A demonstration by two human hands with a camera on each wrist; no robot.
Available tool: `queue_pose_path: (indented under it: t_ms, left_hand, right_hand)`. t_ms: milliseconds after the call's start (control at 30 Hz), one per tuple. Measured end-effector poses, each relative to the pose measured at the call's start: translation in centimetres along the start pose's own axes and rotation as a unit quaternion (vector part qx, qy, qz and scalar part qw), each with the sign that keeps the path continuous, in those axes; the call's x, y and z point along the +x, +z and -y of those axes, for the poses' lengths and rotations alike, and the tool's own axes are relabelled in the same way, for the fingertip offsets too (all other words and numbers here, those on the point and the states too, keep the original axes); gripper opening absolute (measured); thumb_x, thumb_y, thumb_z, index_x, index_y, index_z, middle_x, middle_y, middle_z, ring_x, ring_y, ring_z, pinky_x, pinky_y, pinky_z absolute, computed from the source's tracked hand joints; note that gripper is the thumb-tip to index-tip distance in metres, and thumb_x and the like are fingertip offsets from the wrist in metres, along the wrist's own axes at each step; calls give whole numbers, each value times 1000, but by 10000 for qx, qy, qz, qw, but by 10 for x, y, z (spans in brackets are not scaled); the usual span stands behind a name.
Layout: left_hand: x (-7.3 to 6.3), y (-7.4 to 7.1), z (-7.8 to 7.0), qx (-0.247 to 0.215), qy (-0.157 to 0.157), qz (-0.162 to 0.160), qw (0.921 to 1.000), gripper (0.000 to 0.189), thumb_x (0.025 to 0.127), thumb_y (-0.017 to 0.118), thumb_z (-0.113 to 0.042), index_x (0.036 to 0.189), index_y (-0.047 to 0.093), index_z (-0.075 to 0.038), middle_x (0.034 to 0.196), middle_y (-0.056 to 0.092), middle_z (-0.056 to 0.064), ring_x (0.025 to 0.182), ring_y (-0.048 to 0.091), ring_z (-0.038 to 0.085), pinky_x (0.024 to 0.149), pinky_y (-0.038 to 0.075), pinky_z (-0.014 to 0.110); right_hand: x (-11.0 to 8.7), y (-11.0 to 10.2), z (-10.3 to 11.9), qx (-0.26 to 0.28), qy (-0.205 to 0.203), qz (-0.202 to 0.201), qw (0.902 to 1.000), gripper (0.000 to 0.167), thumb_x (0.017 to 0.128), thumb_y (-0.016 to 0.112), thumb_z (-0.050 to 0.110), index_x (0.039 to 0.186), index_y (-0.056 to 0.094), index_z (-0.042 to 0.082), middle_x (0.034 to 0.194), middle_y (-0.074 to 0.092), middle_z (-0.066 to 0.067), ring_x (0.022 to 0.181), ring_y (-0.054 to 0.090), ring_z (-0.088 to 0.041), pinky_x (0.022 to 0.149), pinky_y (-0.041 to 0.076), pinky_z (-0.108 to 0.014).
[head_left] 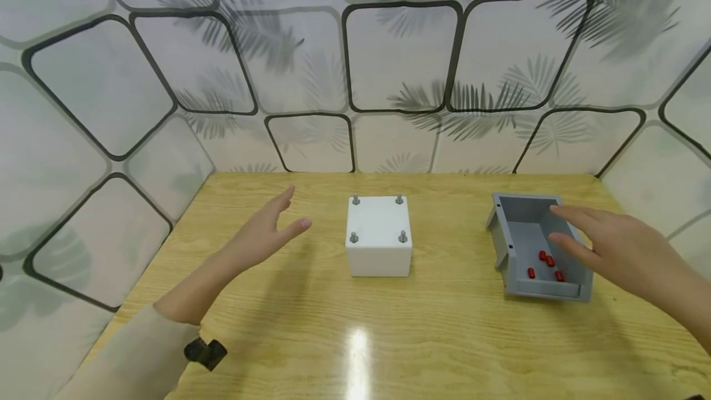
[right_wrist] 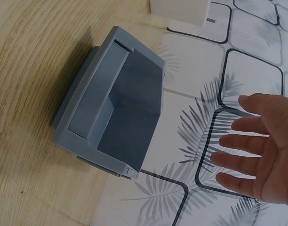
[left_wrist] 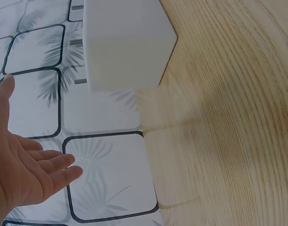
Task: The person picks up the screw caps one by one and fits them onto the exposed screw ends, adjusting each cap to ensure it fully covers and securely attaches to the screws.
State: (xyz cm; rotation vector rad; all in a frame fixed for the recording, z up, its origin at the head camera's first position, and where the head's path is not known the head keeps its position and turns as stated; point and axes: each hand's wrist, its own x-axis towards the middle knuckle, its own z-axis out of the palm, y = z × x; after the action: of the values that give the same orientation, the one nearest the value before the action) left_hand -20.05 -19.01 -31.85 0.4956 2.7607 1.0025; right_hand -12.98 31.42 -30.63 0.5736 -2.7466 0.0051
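My left hand [head_left: 260,239] hovers over the table left of a white block [head_left: 379,221], its fingers extended and the palm bare in the left wrist view. Metal studs [head_left: 353,237] stick up from the block's top near the corners. To the right, a grey bin [head_left: 547,289] holds several small red pieces [head_left: 550,260] on its floor near the front. Above the bin's right side is my right hand [head_left: 616,249], holding nothing, with its fingers spread apart in the right wrist view. The red pieces are hidden in that view by the bin's wall.
Everything stands on a wood-grain table [head_left: 311,326]. A patterned white covering [head_left: 400,60] with black outlines and leaf prints rises behind the table and along both sides. A dark strap piece [head_left: 205,353] sits at the left sleeve.
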Motion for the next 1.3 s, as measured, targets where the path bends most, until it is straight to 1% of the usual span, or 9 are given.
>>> queue_pose_path:
  t_ms: [100,267,367,467,600,700,833,1033,1300]
  left_hand:
    - [3,-1,1,-245,-42,53,9997,88,90,52,-57,153,8,-14,155,21,14,140,26,35,109,29,57]
    - [8,-2,0,-647,-310,146,9973,86,88,55,-57,152,16,-14,152,29,14,134,38,34,102,40,54]
    - [10,-2,0,-748,-473,195,9959,84,88,55,-57,151,20,-14,149,35,15,128,45,34,97,46,51]
    - [12,-3,0,-988,-540,256,9933,81,90,55,-53,151,22,-11,146,39,18,124,50,36,95,49,47]
    - [15,-4,2,-1618,-609,316,9844,76,93,55,-46,149,23,-5,140,44,23,116,56,36,89,53,41]
    - [16,-5,4,-2006,-683,366,9766,75,93,56,-43,149,24,-3,138,46,25,110,61,35,84,56,39]
    - [16,-6,6,-2269,-772,424,9699,75,93,57,-42,148,25,-2,138,46,25,105,64,34,80,57,39]
    - [18,-6,7,-2669,-978,284,9583,69,94,57,-38,146,31,-1,132,51,27,99,66,31,78,57,39]
    - [18,-2,5,-2794,-1033,196,9544,59,94,58,-33,139,41,1,127,54,28,96,68,29,77,58,39]
  right_hand:
    - [1,0,2,-2,325,276,9991,45,88,66,35,117,63,1,105,65,-28,68,64,-31,47,49,-39]
    - [3,0,4,93,642,602,9961,36,90,63,31,113,66,3,97,69,-21,53,56,-16,35,29,-26]
    - [6,0,5,225,838,891,9922,32,92,61,29,109,66,3,93,71,-17,57,61,-21,35,34,-27]
    - [9,1,5,350,969,1025,9894,28,92,62,28,104,67,3,85,71,-11,56,59,-18,38,38,-28]
    - [10,2,5,497,1119,1188,9853,27,91,62,28,100,67,3,81,70,-6,57,58,-14,41,42,-29]
    - [11,3,3,593,1219,1349,9815,33,93,60,31,102,66,-1,84,70,-10,58,59,-17,44,46,-33]
    - [13,4,0,661,1333,1543,9768,43,94,57,36,104,64,-6,87,69,-17,59,60,-20,48,49,-38]
    - [16,7,-4,687,1400,1700,9730,44,93,58,36,101,64,-7,82,69,-14,60,60,-19,50,50,-39]
    - [17,10,-9,686,1431,2017,9665,33,92,60,31,87,66,-1,72,65,-3,56,54,-14,47,46,-34]
